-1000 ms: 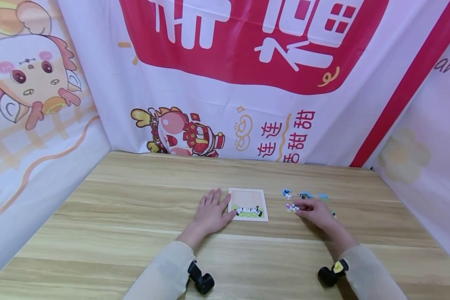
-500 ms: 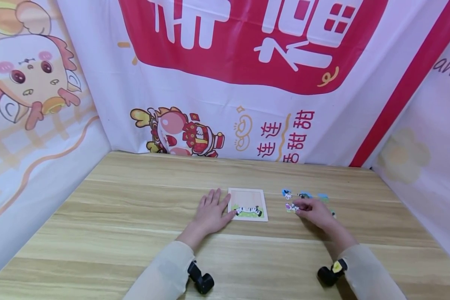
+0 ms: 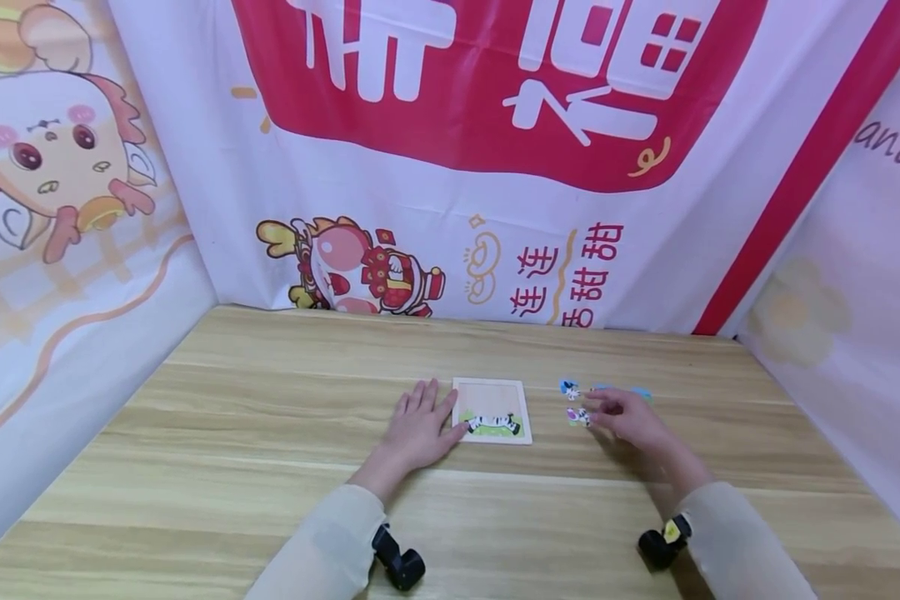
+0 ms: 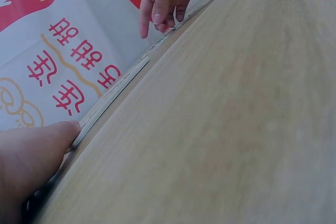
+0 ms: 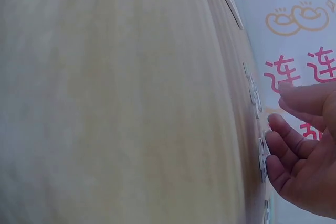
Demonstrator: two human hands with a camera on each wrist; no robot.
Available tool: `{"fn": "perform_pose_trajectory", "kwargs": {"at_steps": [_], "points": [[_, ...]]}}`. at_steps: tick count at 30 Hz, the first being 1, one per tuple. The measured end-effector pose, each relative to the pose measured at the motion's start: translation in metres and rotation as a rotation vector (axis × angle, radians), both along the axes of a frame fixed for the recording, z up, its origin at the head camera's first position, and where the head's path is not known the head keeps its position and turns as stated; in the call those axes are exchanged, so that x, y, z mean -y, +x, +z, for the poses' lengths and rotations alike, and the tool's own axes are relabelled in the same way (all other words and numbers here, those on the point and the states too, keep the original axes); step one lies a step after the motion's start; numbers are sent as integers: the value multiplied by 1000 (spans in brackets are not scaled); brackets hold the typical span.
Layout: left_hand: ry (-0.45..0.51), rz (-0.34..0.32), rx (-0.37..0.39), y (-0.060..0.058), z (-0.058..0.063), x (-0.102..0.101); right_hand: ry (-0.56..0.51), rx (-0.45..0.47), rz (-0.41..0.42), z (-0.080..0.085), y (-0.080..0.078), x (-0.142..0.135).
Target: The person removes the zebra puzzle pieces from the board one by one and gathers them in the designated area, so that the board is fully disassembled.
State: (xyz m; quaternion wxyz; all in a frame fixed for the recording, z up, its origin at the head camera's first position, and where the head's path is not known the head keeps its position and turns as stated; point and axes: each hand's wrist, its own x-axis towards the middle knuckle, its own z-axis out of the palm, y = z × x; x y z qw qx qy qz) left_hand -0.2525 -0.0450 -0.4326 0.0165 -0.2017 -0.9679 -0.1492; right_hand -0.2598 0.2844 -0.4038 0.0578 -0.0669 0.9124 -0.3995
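Observation:
A square wooden puzzle board (image 3: 490, 396) lies mid-table, with printed zebra-body pieces (image 3: 495, 426) filling its bottom strip. My left hand (image 3: 414, 429) rests on the table left of it, fingers spread, its thumb at the board's lower left edge. To the right, my right hand (image 3: 632, 421) hovers over loose jigsaw pieces, index finger stretched out and nothing seen in its grasp. Just left of its fingertips are a zebra-head piece with blue (image 3: 569, 389) and a pink-and-striped piece (image 3: 578, 416). The right wrist view shows the right fingers (image 5: 283, 145) beside the pieces, with the thumb apart.
More blue-edged pieces (image 3: 641, 392) lie behind the right hand, partly covered by it. The wood-grain table (image 3: 270, 467) ends at a printed cloth backdrop (image 3: 450, 250), with cloth walls on both sides. Each forearm carries a black wrist camera.
My right hand has loosened from the pink-and-striped piece, and its index finger now reaches out above the pieces. My left hand stays at the board. The head view has shifted slightly.

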Motion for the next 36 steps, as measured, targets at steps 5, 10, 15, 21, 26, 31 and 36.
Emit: {"fn": "perform_pose_trajectory", "kwargs": {"at_steps": [5,10,15,21,26,31,36], "points": [[7,-5,-4,0,-1,0,-26,2,-3,8,3,8],[19,-45,-14,7,3,-6,0,-44,11,15,7,23],[1,-110,-28,18,8,-15,-31,-86,41,16,9,40],[-39,-176,-53,30,6,-21,-107,-83,75,14,12,63],[-38,-217,-57,33,1,-22,-103,-71,82,9,11,77],[-38,-248,-76,33,0,-23,-119,-79,128,0,10,85],[-57,-258,-68,34,-2,-24,-140,-84,165,-10,10,86]]}}
